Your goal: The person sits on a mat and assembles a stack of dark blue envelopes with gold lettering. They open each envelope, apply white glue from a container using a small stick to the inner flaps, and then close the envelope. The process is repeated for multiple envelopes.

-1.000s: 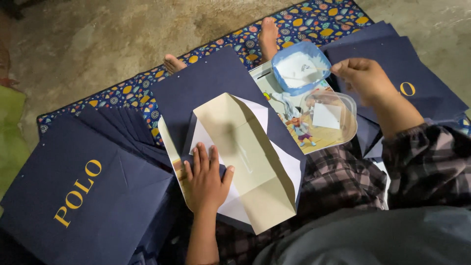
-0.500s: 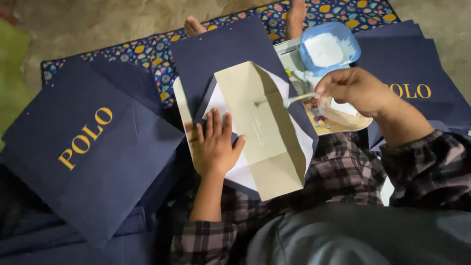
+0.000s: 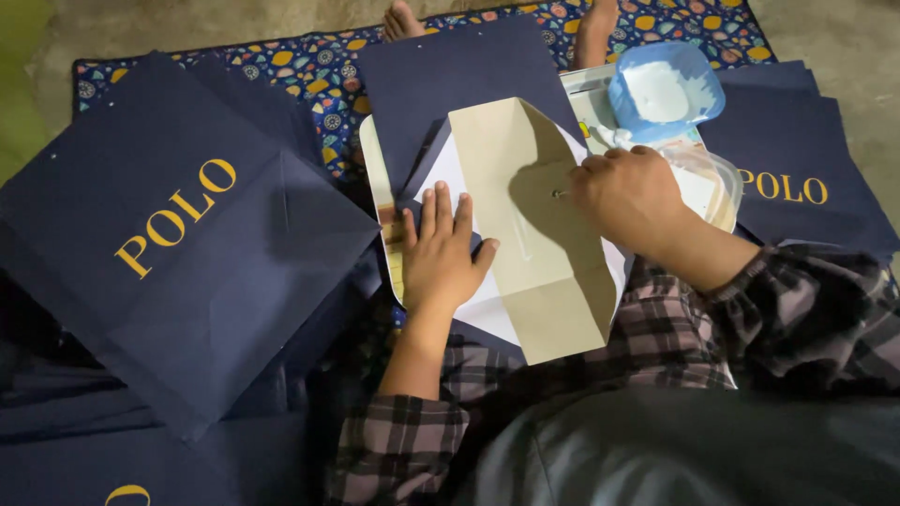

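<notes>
Right hand (image 3: pixel 630 195) moved onto beige flap (image 3: pixel 534 215), grip touching.

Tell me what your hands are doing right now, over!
Left hand flat, pressing the paper bag. Right hand pinching a small stick over the fold. Blue tub just beyond. Nothing blocking.

You sit on a bare grey concrete floor (image 3: pixel 187 28). A dark blue patterned mat with yellow and orange shapes (image 3: pixel 309 70) lies flat on it. Flat navy paper bags with gold lettering (image 3: pixel 178 272) are stacked on the mat and floor at your left, overlapping. A second stack of the same navy bags (image 3: pixel 806 178) lies at your right, partly off the mat's edge.
</notes>
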